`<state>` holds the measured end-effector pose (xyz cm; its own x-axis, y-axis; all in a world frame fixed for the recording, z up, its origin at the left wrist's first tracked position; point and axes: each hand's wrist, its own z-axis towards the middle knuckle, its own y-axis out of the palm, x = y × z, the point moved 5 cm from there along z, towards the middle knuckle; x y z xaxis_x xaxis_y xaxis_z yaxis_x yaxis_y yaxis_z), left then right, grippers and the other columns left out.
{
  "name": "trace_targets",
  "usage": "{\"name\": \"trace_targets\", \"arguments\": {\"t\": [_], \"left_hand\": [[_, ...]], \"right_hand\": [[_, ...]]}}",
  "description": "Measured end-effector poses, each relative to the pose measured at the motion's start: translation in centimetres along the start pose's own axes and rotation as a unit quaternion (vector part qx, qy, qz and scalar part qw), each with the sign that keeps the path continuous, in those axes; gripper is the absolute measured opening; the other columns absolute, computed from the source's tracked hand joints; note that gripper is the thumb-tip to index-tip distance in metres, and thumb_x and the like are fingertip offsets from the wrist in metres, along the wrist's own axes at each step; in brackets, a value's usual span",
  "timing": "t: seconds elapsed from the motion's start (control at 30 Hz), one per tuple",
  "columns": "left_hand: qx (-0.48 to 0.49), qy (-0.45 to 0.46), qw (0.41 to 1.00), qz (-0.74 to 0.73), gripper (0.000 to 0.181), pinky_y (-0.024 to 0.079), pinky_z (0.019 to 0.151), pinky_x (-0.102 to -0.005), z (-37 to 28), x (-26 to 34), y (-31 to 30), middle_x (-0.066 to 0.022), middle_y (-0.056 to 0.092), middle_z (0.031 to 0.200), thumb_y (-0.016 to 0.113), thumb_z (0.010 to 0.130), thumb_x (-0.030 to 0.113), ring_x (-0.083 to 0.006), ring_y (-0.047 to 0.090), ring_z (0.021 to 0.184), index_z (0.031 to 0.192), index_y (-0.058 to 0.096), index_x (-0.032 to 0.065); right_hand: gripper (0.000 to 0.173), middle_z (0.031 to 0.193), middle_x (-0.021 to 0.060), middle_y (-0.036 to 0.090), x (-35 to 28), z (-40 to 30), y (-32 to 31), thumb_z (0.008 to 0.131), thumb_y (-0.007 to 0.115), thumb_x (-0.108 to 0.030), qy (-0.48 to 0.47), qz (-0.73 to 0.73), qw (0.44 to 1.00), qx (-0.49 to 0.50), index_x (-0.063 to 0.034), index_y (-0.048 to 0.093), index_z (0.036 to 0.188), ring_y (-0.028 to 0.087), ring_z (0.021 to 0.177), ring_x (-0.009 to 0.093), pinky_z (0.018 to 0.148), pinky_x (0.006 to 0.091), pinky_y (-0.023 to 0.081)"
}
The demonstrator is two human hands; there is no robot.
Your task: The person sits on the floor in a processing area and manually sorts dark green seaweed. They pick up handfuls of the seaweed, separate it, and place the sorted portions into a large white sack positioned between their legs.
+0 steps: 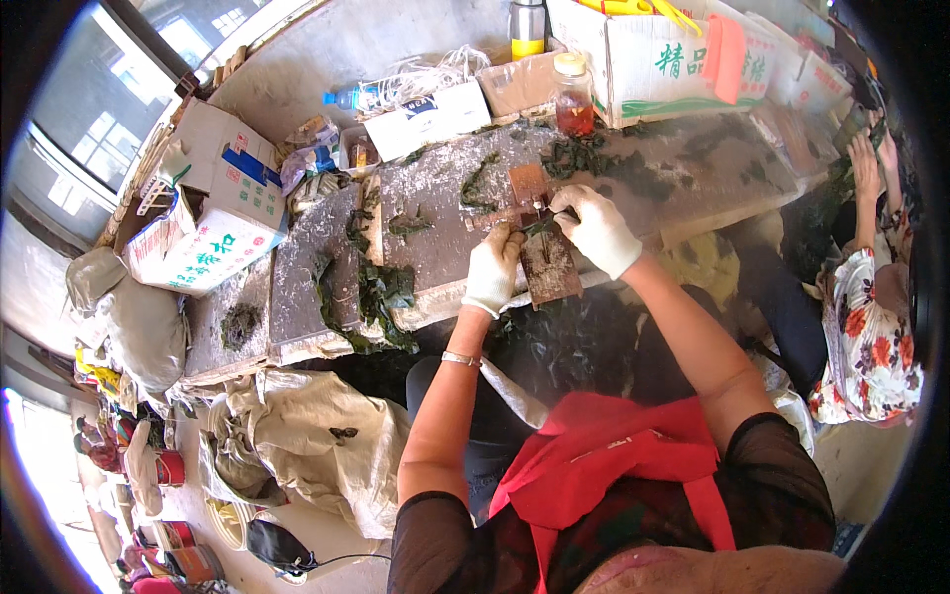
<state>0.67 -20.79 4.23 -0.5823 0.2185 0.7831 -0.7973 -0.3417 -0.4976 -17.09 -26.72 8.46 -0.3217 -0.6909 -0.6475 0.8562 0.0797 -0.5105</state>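
My left hand point(493, 267), in a white knit glove, pinches one end of a dark green seaweed strip, likely kelp point(540, 225). Opposite it, my gloved right hand point(600, 229) grips the strip's other end with thumb and fingers. Both hands are over a narrow brown board point(553, 276) that juts past the front edge of the worktable point(427, 260). Just beyond the fingers stands a small rust-coloured block point(527, 183). What joins block and board is partly hidden by my hands.
More seaweed point(386, 289) drapes over the table's front edge at left. A jar of reddish liquid point(574, 104) and a printed carton point(668, 70) stand at the back. Another carton point(230, 215) sits left, above a woven sack point(319, 438). At right, a person in a floral top point(865, 334) handles seaweed.
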Motion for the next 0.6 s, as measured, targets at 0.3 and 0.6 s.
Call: {"name": "trace_targets", "arguments": {"t": [0.3, 0.6], "left_hand": [[0.127, -0.154, 0.977, -0.076, 0.025, 0.045, 0.057, -0.0321, -1.3, -10.4, -1.7, -0.0113, 0.063, 0.073, 0.05, 0.095, 0.019, -0.0165, 0.055, 0.06, 0.093, 0.066, -0.0008], [-0.187, -0.112, 0.87, -0.443, 0.047, 0.031, 0.052, -0.0185, -3.9, 1.8, -0.4, 0.0075, 0.042, 0.078, 0.054, 0.098, 0.022, -0.0024, 0.034, 0.06, 0.136, 0.046, -0.0043]], "right_hand": [[0.009, 0.088, 0.0128, 0.067, 7.8, -2.1, 0.2, 0.08, 0.065, -0.005, 0.155, -0.012, 0.987, 0.051, -0.004, 0.062, 0.088, 0.065, 0.086, 0.031, 0.077, 0.0362, 0.051], [0.017, 0.086, 0.011, 0.062, -4.2, -2.7, -1.5, 0.077, 0.068, 0.001, -0.042, 0.04, 0.997, 0.048, -0.0063, 0.058, 0.089, 0.064, 0.079, 0.028, 0.071, 0.0344, 0.05]]}}
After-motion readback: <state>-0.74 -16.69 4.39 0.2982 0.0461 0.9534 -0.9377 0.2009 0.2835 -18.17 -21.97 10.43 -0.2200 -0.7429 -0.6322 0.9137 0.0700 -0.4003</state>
